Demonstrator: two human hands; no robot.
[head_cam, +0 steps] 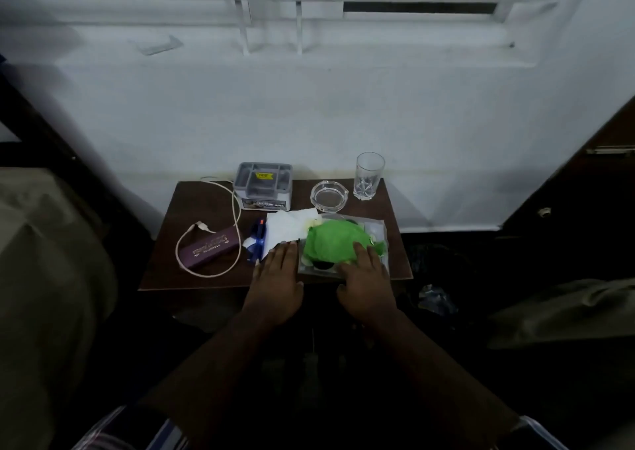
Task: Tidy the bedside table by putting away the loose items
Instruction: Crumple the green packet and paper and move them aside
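Purple case [211, 247], long axis diagonal

Your dark wooden bedside table [192, 195] carries: grey organizer box [263, 185], glass ashtray [329, 193], tumbler [369, 175], maroon case [211, 247], white cable [235, 209], tissue [285, 228], clear packet [376, 229].

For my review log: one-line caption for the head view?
Both hands, left hand and right hand, rest open by a green-filled clear packet on the cluttered bedside table.

Free tabletop [202, 279] front-left; organizer [264, 185], ashtray [329, 193], glass [369, 175] along back.
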